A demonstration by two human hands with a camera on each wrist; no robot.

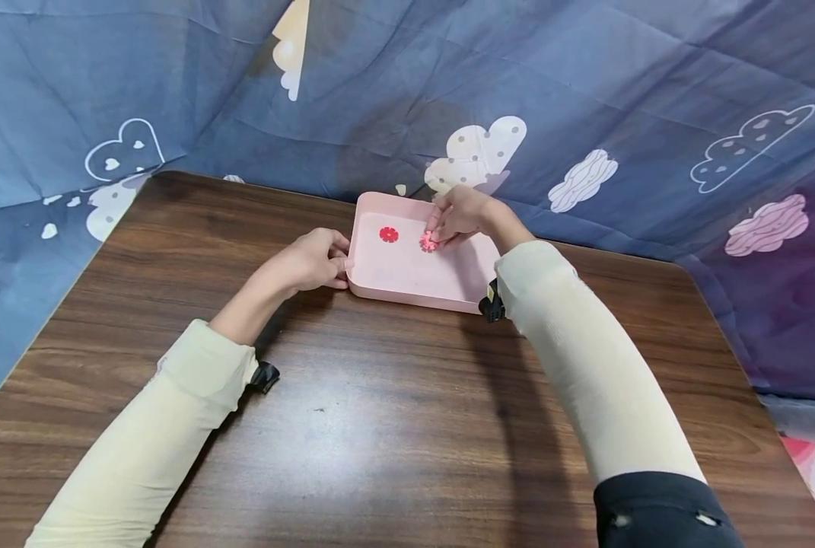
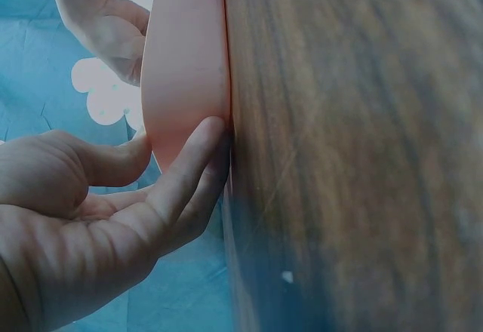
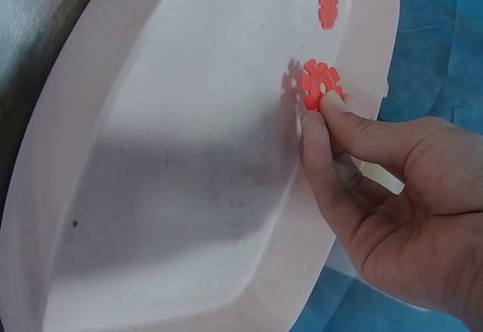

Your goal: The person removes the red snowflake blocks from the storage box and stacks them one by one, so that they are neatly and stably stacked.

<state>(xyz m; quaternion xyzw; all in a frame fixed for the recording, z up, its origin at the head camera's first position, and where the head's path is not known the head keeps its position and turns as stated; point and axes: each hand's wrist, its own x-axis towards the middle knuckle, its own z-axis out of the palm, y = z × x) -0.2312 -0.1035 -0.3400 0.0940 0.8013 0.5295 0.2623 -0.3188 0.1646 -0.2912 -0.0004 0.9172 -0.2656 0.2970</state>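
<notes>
My right hand point(image 1: 463, 215) pinches a pinkish-red snowflake building disc point(image 1: 428, 241) between thumb and fingertips, over the pink tray point(image 1: 407, 293). In the right wrist view the disc point(image 3: 320, 79) has a notched edge and a small centre hole, and its shadow falls on the tray floor. A second, red snowflake disc point(image 1: 389, 234) lies flat in the tray, left of the held one. At the tray's left end, my left hand point(image 1: 311, 260) holds the wall. The left wrist view shows its thumb at the rim and its fingers point(image 2: 192, 162) along the outer side.
The tray stands near the back edge of a dark wood-grain table point(image 1: 380, 411). A blue cloth point(image 1: 380, 91) printed with clouds hangs right behind it. Black bands with small devices sit at both sleeve cuffs, the right one point(image 1: 492, 302) close to the tray's front right corner.
</notes>
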